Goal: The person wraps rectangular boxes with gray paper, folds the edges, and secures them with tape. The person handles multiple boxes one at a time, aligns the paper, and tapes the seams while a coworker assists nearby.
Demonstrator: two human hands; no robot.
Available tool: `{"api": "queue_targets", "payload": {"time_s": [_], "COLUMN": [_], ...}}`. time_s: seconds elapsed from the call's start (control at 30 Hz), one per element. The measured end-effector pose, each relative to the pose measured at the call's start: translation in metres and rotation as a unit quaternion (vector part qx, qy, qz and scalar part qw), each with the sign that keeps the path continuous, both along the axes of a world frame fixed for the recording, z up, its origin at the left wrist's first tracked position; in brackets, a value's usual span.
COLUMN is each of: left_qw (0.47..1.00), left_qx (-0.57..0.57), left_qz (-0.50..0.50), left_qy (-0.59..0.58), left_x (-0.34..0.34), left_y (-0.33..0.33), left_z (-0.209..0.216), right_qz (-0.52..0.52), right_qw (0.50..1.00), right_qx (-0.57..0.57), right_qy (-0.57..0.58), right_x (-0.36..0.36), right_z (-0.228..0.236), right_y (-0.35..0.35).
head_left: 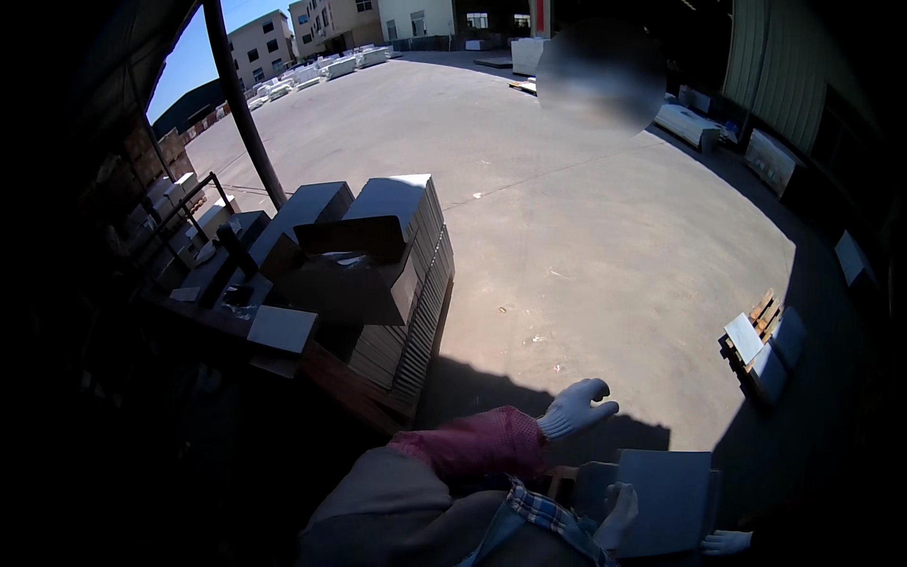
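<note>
My left hand [578,408], in a white knit glove below a pink sleeve, reaches out to the right over the shaded ground. Its fingers are apart and slightly bent, and nothing is in them. Lower down, my right hand [619,515], also gloved, is curled at the left side of a flat, light grey rectangular panel [666,487]. The undersides of its fingers are hidden. Beside the panel's lower right corner is another white-gloved hand [727,541], apparently a co-worker's, its arm lost in the dark.
Left of me stand tall stacks of panels [430,255], an open cardboard box [359,283] against them. A pallet [763,312] with light panels lies to the right. A dark post [241,113] rises at the left. More stacks [690,125] line the wall beyond the sunlit concrete.
</note>
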State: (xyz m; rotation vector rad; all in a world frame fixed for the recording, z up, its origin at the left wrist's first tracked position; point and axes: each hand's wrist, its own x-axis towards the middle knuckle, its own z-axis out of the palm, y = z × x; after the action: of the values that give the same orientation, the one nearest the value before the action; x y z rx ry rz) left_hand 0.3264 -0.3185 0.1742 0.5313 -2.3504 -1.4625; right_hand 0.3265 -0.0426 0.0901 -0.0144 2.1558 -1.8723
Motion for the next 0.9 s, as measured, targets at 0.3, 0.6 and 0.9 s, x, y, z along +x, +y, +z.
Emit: {"api": "queue_targets", "payload": {"time_s": [0.3,0.6,0.9], "left_qw": [0.954,0.922,0.908], "left_qx": [-0.151,-0.247,-0.294], "left_qz": [0.212,0.292,0.203], "left_qy": [0.145,-0.059,-0.22], "left_x": [0.18,0.362,0.402], "left_y": [-0.112,-0.245,-0.394], "left_z": [0.141,0.225,0.246], "right_qz": [0.554,0.764,0.817], "right_qw": [0.693,0.327,0.232], "right_qx": [-0.311,-0.229,-0.192], "right_qy": [0.342,0.507,0.491], "right_x": [0.029,0.128,0.195], "right_z": [0.326,0.358,0.321], "right_y": [-0.166,-0.308,-0.396]}}
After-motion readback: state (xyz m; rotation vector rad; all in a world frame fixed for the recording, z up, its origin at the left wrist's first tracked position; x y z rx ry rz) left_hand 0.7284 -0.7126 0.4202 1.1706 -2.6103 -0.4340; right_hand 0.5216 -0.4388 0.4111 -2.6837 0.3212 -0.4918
